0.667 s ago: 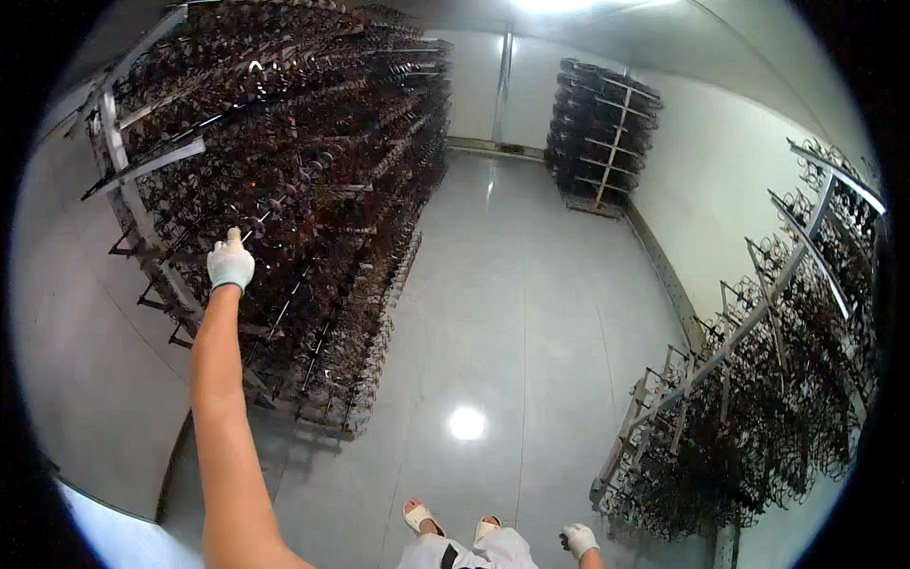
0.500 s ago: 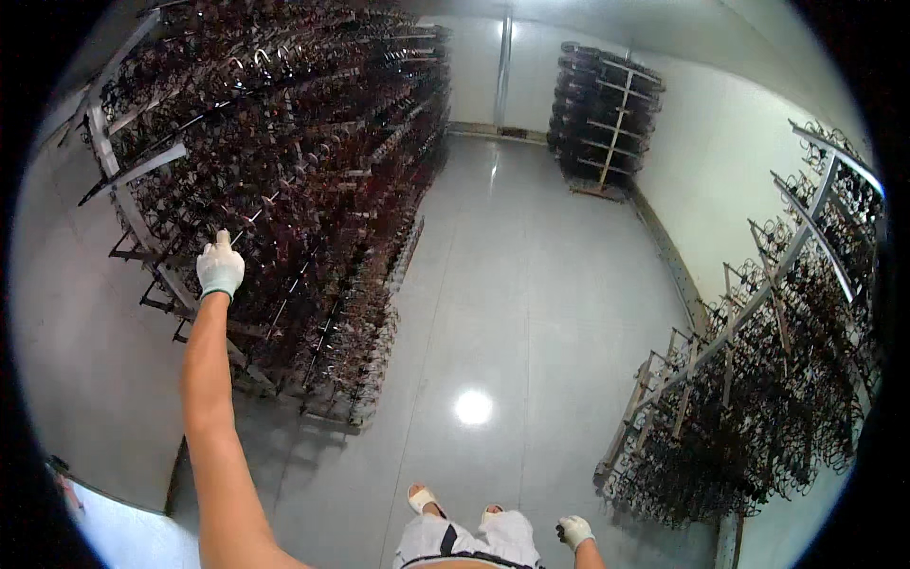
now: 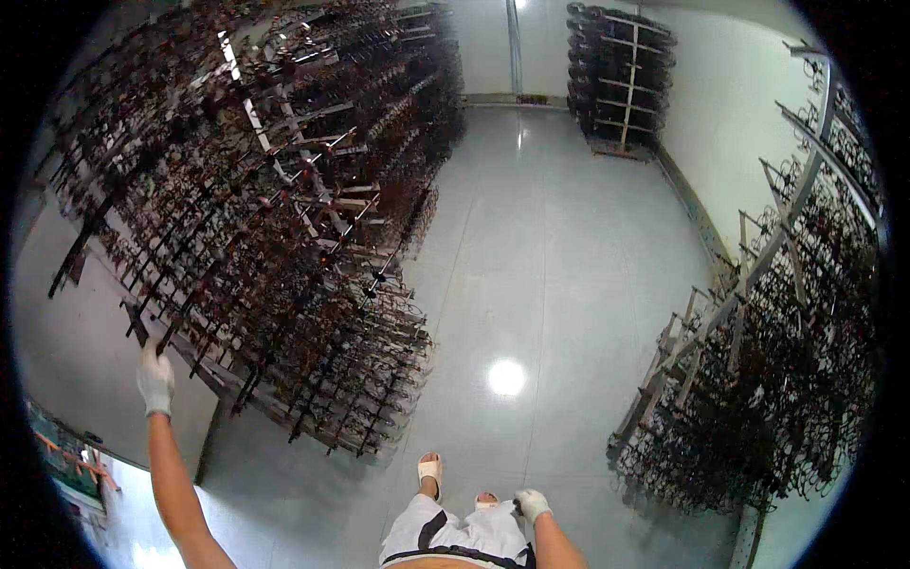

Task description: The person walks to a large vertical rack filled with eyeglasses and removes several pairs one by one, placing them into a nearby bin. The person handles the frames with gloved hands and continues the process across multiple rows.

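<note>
A tall metal rack (image 3: 275, 247), crowded with rows of small dark hooks or looped pieces on its bars, fills the left side. My left hand (image 3: 156, 384), in a white knit glove, is closed around a dark bar at the rack's near lower left edge. That arm is stretched out ahead. My right hand (image 3: 533, 504), also gloved in white, hangs low beside the right leg of my white shorts. Its fingers are curled, with a dark patch at their tips; what they hold, if anything, does not show clearly.
Another rack of dark hooks (image 3: 758, 379) stands along the right wall. A third rack (image 3: 621, 81) is in the far right corner. Grey floor (image 3: 512, 284) runs between them to a pale back wall. At lower left is a bright opening (image 3: 133, 503) beside a grey panel (image 3: 95, 370).
The left rack has turned, so its hook-laden side now faces me more. My left hand has shifted left and nearer, and my right hand has come in toward my leg.
</note>
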The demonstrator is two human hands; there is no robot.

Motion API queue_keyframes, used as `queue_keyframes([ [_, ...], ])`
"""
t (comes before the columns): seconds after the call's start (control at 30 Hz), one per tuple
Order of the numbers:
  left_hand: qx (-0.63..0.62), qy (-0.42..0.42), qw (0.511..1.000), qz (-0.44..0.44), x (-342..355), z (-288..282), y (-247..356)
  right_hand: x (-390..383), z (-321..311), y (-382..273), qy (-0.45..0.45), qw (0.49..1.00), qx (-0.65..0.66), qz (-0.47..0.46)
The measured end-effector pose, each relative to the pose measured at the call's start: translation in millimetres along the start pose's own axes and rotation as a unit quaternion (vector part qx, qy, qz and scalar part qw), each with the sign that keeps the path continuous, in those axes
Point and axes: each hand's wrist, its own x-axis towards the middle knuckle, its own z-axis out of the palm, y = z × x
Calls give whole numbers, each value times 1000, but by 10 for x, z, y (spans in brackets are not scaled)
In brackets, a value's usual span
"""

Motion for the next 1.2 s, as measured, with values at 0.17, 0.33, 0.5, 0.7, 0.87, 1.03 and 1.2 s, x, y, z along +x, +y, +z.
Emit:
queue_keyframes([
  [0.17, 265, 47, 961, 67, -703, -825, -450, 150, -148, -530, -8, 928, 362, 86],
  [0.33, 181, -34, 976, -116, -1558, -1620, -730, 140, -586, -766, 1, 929, 365, 59],
  [0.5, 114, 84, 990, -26, -2613, -2258, -1356, -105, -1721, -1620, 31, 955, 282, -89],
  [0.7, -81, 98, 992, -20, -3759, -3105, -1861, -613, -2757, -2684, 331, 811, 324, -357],
  [0.87, -288, 75, 951, -88, -4855, -3956, -1903, -1232, -2901, -3008, 470, 755, 205, -408],
  [1.03, -19, 103, 979, -173, -5866, -5101, -1341, -1890, -2785, -2841, 502, 706, 159, -474],
  [1.2, 133, 142, 954, -229, -6595, -5742, -544, -2452, -2605, -2501, 467, 657, 283, -521],
])
